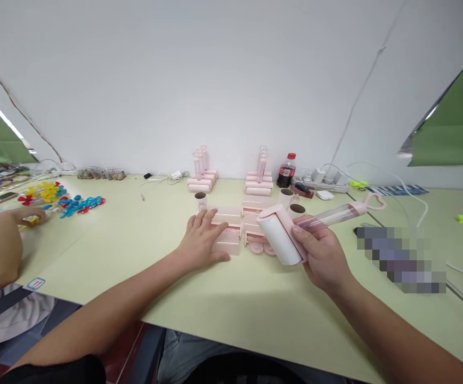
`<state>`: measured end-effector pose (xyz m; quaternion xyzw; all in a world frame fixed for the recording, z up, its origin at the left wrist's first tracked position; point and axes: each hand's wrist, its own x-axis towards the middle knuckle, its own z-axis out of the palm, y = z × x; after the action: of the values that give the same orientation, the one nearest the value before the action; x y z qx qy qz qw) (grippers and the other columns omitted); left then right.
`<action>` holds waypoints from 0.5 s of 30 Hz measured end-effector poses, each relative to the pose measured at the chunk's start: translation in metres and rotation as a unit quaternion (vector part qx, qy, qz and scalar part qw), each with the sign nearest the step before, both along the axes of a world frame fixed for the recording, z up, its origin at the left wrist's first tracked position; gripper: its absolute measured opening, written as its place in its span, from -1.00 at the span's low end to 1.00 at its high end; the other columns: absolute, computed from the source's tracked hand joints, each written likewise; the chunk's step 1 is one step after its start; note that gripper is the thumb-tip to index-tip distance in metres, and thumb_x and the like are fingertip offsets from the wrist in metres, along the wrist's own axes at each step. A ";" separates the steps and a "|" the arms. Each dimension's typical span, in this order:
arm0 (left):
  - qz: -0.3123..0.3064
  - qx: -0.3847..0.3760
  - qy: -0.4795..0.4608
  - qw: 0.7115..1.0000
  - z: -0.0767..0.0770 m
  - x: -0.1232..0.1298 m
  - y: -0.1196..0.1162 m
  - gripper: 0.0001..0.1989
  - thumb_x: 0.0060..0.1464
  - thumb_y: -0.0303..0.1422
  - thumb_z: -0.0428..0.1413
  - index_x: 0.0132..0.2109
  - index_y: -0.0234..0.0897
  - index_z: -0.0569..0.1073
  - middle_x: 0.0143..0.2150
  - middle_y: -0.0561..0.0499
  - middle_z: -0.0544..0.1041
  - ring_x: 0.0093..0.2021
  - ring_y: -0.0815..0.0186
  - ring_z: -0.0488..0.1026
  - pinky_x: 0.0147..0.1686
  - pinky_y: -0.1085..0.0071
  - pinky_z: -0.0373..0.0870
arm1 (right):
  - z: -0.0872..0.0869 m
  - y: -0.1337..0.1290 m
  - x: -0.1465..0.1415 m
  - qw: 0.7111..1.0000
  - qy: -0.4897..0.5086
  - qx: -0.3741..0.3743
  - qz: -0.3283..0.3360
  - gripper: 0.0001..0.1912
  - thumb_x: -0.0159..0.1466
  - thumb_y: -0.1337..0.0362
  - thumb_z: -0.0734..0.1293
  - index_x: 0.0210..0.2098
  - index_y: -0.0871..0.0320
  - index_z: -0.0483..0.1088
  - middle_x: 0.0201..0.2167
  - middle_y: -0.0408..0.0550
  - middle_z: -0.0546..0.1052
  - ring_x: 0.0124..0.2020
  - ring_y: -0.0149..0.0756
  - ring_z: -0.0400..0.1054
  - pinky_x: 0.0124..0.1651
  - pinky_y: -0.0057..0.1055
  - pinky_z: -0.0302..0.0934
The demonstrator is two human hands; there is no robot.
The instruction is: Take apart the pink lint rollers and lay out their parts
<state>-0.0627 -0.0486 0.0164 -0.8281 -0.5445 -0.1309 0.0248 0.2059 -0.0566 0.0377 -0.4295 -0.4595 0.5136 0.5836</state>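
My right hand [327, 256] is closed around a pink lint roller [281, 237] with a white paper roll, held tilted above the table. Its clear handle, ending in a pink heart-shaped loop [375, 201], points up to the right. My left hand [201, 240] is spread, fingers apart, over translucent pink covers [227, 246]; whether it touches them I cannot tell. Between my hands lie pink roller frames [255, 237] and small round pink discs [256, 248]. White paper rolls with brown cores [285, 197] stand just behind the held roller, and another roll [200, 200] stands behind my left hand.
Assembled pink lint rollers stand in a left group [201, 178] and a right group [259, 181] by the wall. A cola bottle [286, 172], a power strip [331, 186] and cables are at the back right. Another person's arm [3, 240] reaches toward colourful plastic pieces [81, 205] at left.
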 end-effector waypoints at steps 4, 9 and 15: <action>0.048 -0.014 -0.065 0.997 -0.008 -0.007 -0.010 -0.09 -0.12 0.17 0.19 0.32 -0.07 0.18 0.46 -0.18 -0.23 0.41 -0.30 -0.41 0.28 -0.27 -0.23 | -0.004 -0.005 0.001 0.983 -0.139 0.052 0.108 -0.71 0.13 0.01 0.39 -0.40 0.12 0.43 -0.34 -0.05 0.56 -0.31 -0.14 0.43 -0.26 -0.26 0.29; 0.071 -0.087 -0.134 0.985 -0.016 -0.029 -0.016 0.07 -0.14 0.16 0.21 0.38 -0.20 -0.03 0.45 -0.32 -0.27 0.44 -0.18 -0.36 0.30 -0.16 -0.04 | 0.000 -0.031 -0.026 0.873 -0.349 0.135 0.313 -0.86 0.15 0.18 0.37 -0.42 0.12 0.45 0.05 0.07 0.48 0.20 0.06 0.23 0.12 -0.09 0.17; 0.054 -0.144 -0.154 0.976 -0.020 -0.041 -0.004 0.19 -0.19 0.21 0.21 0.43 -0.14 -0.18 0.46 -0.37 -0.31 0.43 -0.24 -0.37 0.27 -0.21 -0.06 | 0.005 -0.038 -0.060 0.848 -0.399 0.100 0.335 -0.92 0.10 0.23 0.36 -0.45 0.09 0.50 -0.06 0.03 0.51 0.10 0.04 0.31 0.09 -0.11 0.19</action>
<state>-0.1041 -0.0524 -0.0041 -0.7622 -0.5989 -0.1754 -0.1719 0.1456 -0.0948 0.0427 -0.3563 -0.8179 0.4134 0.1822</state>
